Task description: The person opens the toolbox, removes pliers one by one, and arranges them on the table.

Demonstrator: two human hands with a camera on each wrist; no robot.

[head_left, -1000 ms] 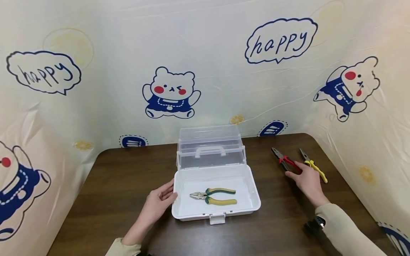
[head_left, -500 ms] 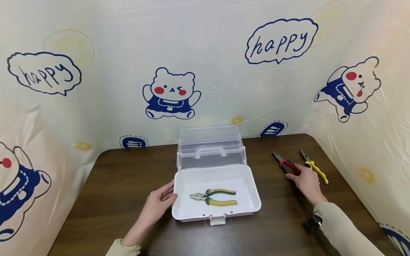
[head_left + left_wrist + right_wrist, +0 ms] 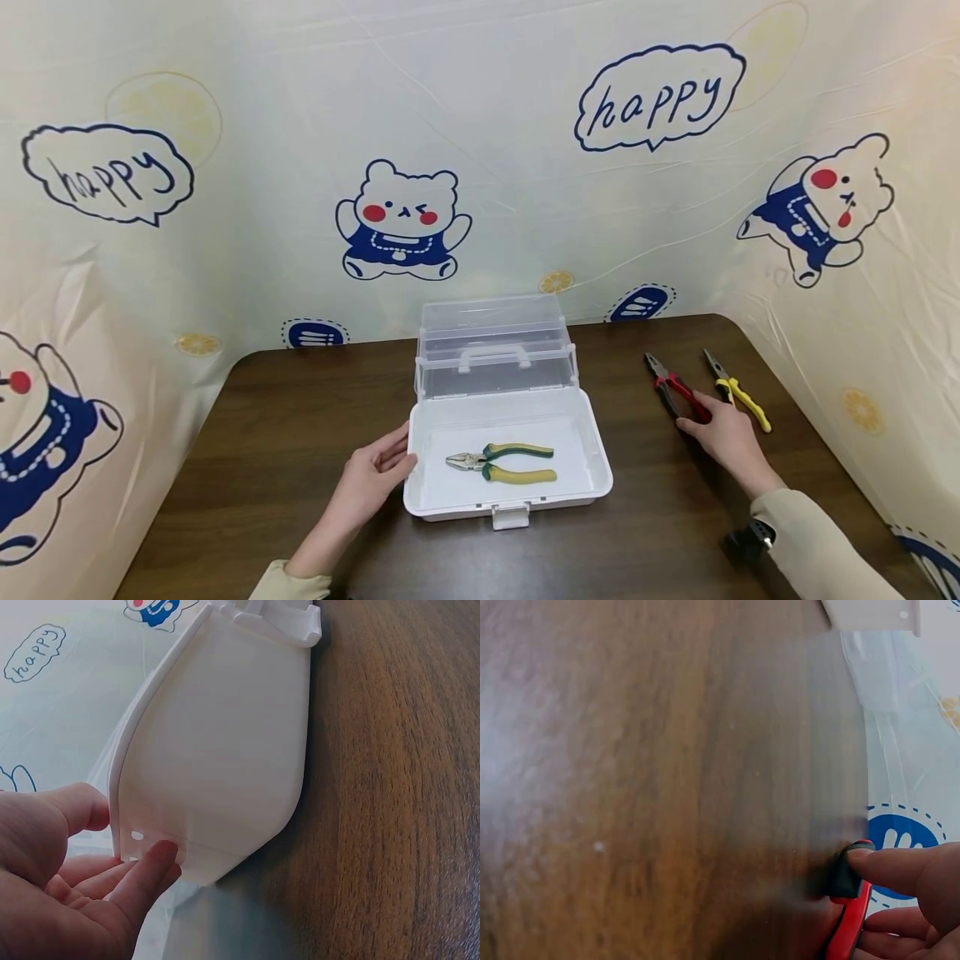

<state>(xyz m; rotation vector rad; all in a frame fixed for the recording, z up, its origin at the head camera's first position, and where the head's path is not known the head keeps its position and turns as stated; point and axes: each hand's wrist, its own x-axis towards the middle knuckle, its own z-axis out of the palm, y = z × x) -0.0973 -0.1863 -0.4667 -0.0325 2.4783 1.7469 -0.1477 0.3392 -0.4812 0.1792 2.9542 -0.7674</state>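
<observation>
A white plastic toolbox (image 3: 442, 507) stands on the table with its clear lid (image 3: 495, 333) raised at the back. My left hand (image 3: 369, 477) holds its left side; in the left wrist view the thumb is at the rim and fingers touch the outer wall (image 3: 210, 742). Combination pliers with green-and-yellow handles (image 3: 521, 476) lie inside, jaws to the left. On the right, my right hand (image 3: 729, 435) grips the handles of red-and-black pliers (image 3: 662, 379), whose head points away. In the right wrist view the thumb presses a black handle end (image 3: 845, 879); the pliers' head is out of sight there.
Long-nose pliers with yellow handles (image 3: 742, 402) lie just right of my right hand, near the right edge of the brown wooden table (image 3: 285, 433). A printed cloth (image 3: 517, 167) hangs behind and along both sides of the table.
The red-and-black pliers have shifted slightly toward me and to the right, with my right hand on them. My left hand stays at the toolbox, which keeps its place.
</observation>
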